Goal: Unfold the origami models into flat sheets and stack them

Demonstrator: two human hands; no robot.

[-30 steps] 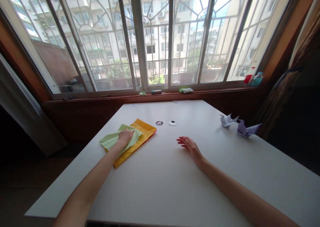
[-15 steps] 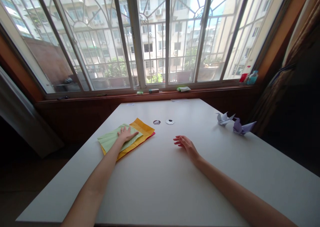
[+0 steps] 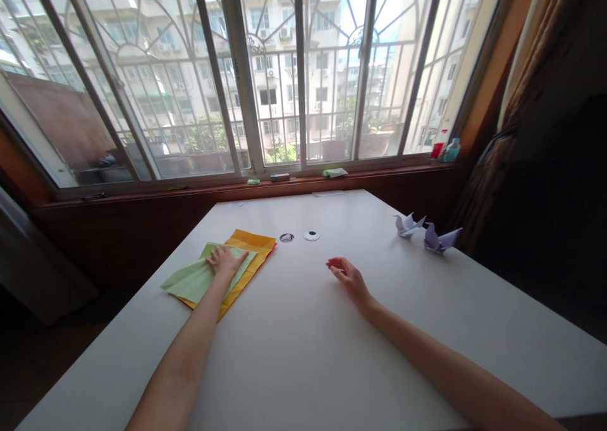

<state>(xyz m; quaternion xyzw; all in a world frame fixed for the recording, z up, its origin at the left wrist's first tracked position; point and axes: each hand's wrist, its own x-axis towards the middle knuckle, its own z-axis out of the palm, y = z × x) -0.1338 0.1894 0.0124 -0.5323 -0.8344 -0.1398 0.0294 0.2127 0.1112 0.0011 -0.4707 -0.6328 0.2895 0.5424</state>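
My left hand [image 3: 224, 261] lies palm down with fingers spread on a sheet of light green paper [image 3: 190, 279]. The green sheet has fold creases and rests over yellow-orange paper [image 3: 256, 244]. A thin pink-red edge [image 3: 274, 247] peeks out from under the yellow one. My right hand [image 3: 349, 277] is just above the white table [image 3: 294, 355], fingers loosely curved and thumb apart from the palm, holding nothing. Beyond it on the right are two folded paper cranes: a white one [image 3: 408, 226] and a purple one [image 3: 441, 239].
Two round holes or discs, one dark-patterned [image 3: 287, 237] and one white with a black spot [image 3: 311, 236], sit in the tabletop. Along the windowsill [image 3: 199, 189] lie a green-white packet [image 3: 334, 173] and small items. A blue bottle [image 3: 452, 150] stands at its right end. A curtain [image 3: 516, 102] hangs right.
The view has turned a little to the right, so the table and papers appear farther left. The fingers of my right hand have curled in slightly. My left hand stays on the green paper.
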